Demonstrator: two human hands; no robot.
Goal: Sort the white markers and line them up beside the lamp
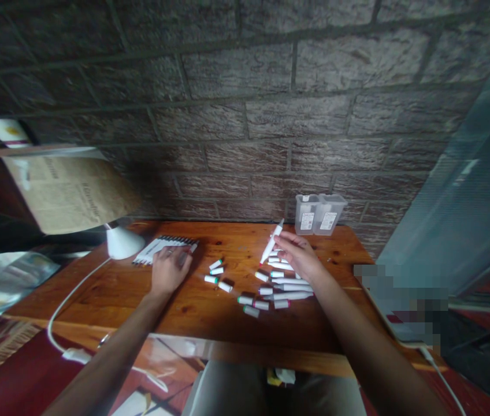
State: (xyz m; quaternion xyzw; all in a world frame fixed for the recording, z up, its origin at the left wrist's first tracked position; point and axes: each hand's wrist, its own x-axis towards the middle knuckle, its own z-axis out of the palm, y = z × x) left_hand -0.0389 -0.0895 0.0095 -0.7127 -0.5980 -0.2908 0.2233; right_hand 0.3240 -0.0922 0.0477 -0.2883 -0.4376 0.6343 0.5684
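My right hand (297, 254) pinches a white marker (271, 245) above the table. The marker is tilted, with its grey nib end up, uncapped, and a red end pointing down. Beneath that hand lie several white markers (292, 288), and loose caps (261, 277) with coloured ends are scattered in front of them. At the left, my left hand (169, 270) rests on the near right part of a row of white markers (155, 248) lying side by side with dark tips. Its fingers are slightly bent and apart, touching the row's right end; the palm hides some markers.
Two clear plastic containers (319, 215) stand by the brick wall. A lamp with a newsprint shade (75, 190) and white base (123, 241) is at the left, its cord (60, 309) running over the wooden table (210, 320). A laptop-like device (394, 312), partly blurred, sits at the right edge.
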